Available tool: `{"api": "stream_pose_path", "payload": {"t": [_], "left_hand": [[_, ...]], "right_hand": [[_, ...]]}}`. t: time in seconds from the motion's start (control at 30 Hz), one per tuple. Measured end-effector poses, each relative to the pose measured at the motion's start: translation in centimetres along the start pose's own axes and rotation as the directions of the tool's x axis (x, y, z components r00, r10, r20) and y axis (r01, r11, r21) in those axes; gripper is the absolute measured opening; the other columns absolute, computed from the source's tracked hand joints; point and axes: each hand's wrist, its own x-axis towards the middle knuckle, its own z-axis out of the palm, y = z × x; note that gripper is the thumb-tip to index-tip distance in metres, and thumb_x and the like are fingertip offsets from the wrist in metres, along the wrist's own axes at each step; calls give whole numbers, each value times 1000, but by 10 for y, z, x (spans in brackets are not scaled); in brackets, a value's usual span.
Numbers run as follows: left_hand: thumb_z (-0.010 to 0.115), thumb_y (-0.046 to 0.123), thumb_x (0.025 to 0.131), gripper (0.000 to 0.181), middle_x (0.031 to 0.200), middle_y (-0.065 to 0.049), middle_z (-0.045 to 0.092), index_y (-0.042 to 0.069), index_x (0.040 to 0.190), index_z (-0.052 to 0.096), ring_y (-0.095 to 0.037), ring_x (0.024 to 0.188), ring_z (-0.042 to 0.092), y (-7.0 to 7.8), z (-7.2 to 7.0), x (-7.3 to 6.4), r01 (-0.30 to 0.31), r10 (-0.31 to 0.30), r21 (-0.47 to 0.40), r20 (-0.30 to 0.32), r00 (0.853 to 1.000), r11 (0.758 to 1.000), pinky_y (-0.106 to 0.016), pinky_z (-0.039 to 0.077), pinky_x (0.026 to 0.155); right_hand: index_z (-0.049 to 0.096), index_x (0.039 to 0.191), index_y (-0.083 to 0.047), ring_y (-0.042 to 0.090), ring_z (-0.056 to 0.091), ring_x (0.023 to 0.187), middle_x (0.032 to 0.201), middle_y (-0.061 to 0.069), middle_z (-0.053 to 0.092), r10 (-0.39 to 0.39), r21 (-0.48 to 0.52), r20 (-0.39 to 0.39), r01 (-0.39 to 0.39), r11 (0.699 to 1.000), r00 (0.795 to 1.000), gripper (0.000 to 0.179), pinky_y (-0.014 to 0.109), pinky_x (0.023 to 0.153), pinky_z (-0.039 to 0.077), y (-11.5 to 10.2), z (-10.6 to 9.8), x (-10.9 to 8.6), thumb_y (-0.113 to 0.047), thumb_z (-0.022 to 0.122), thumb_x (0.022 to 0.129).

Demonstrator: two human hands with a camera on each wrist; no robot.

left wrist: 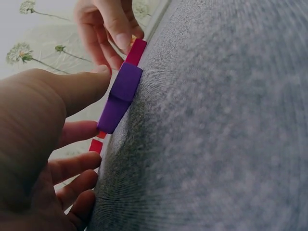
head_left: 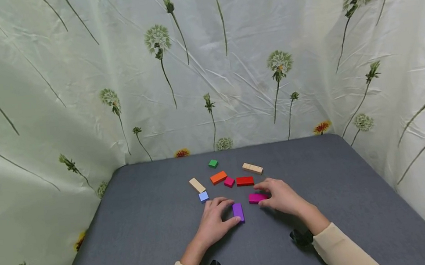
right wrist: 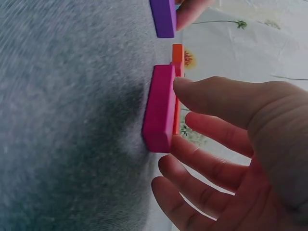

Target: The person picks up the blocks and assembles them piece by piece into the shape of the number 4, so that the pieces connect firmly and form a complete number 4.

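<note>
A purple block (head_left: 238,213) lies on the dark grey table. Around it curves my left hand (head_left: 216,222), index finger by the far end and thumb by the near end. In the left wrist view a slim gap shows between thumb and purple block (left wrist: 120,94); whether the index fingertip touches is unclear. My right hand (head_left: 282,197) is spread over a magenta block (head_left: 256,198), thumb on the near side, fingers on the far side. The right wrist view has the thumb tip at the edge of the magenta block (right wrist: 160,108), its other fingers loose.
Beyond the hands lie a red block (head_left: 245,181), a small magenta piece (head_left: 229,182), an orange block (head_left: 218,177), a green piece (head_left: 213,163), a light blue piece (head_left: 203,196) and wooden blocks (head_left: 253,168) (head_left: 197,185). A flowered curtain (head_left: 204,63) surrounds the table (head_left: 148,228).
</note>
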Motion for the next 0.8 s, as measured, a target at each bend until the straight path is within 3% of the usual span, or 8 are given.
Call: {"api": "stream_pose_path", "payload": {"t": [0.27, 0.8], "left_hand": [[74, 47, 90, 53, 138, -1, 53, 23, 135, 64, -24, 125, 42, 1, 0, 0, 9, -9, -5, -7, 1000, 1000, -52, 40, 100], [75, 46, 89, 52, 138, -1, 54, 23, 133, 65, -24, 124, 42, 0, 2, 0, 4, -4, -2, -13, 1000, 1000, -51, 41, 100]], "right_hand": [[75, 119, -14, 17, 63, 94, 99, -4, 64, 25, -38, 4, -24, 999, 1000, 42, 42, 82, 52, 8, 3, 3, -23, 87, 80], [79, 105, -16, 17, 61, 90, 97, -4, 60, 43, -73, -20, -45, 996, 999, 30, 41, 80, 51, 12, 7, 4, -20, 89, 77]]}}
